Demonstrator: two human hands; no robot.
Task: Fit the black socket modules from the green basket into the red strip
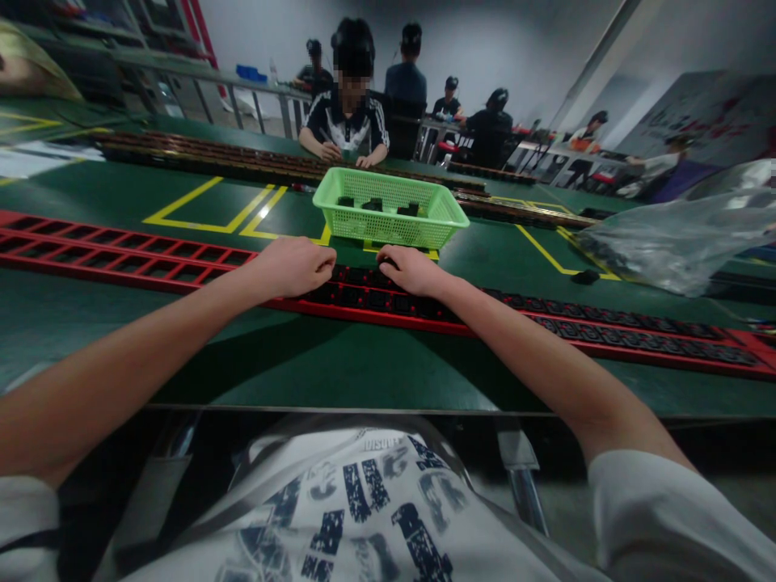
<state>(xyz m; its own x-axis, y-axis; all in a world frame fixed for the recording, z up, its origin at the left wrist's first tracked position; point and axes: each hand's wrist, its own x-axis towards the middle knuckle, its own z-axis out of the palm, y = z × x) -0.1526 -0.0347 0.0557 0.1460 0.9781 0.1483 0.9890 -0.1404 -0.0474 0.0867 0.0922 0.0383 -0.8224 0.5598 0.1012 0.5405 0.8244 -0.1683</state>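
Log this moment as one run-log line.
left hand: fingers curled, at red frame | right hand: over black parts in frame | green basket: beyond hands, dark pieces inside | plastic bag: right of basket

Here's my green table [394, 380], marked with yellow tape [191, 225], and the long red frame [203, 275] runs right across it in front of me, black pieces [379, 300] filling the middle and right slots. Just beyond sits a light-green basket [391, 208] with a few black parts inside, a clear plastic bag [672, 234] off to the right.
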